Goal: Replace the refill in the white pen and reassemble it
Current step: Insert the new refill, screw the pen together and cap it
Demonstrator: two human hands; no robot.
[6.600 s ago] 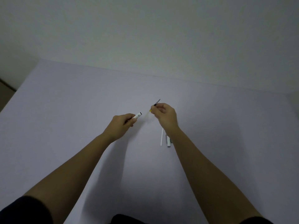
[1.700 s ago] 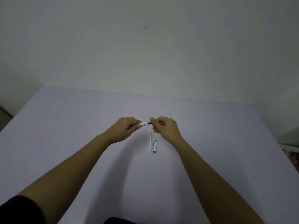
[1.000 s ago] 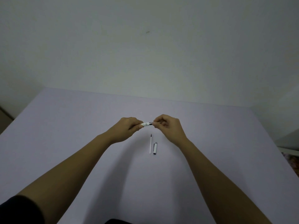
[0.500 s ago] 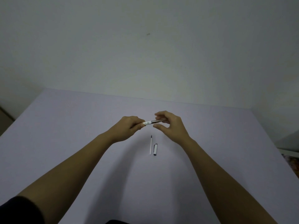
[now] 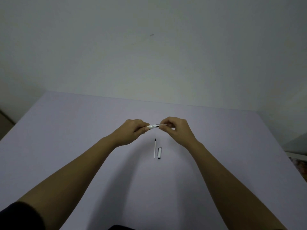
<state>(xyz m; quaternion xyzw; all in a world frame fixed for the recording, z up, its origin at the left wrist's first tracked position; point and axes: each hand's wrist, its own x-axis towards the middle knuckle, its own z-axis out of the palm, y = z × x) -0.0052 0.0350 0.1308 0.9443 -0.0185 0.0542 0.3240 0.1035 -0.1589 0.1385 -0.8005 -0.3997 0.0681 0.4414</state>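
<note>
My left hand (image 5: 132,130) grips the white pen barrel (image 5: 152,126), which points right at mid-table height above the surface. My right hand (image 5: 178,129) pinches the dark front section of the pen (image 5: 160,125) where it meets the barrel. Most of the barrel is hidden inside my left fist. Below the hands, a thin white refill (image 5: 155,148) with a dark tip lies on the table. Right beside it lies the white pen cap (image 5: 159,153), its dark opening towards me.
The pale lilac table (image 5: 74,138) stretches to a plain wall at the back. Its right edge runs diagonally at the far right, with floor clutter (image 5: 299,165) beyond it. The refill and cap lie between my forearms.
My right hand, which had opened and drawn back half a second ago, has closed again on the pen's front section. The left hand, refill and cap have stayed put.
</note>
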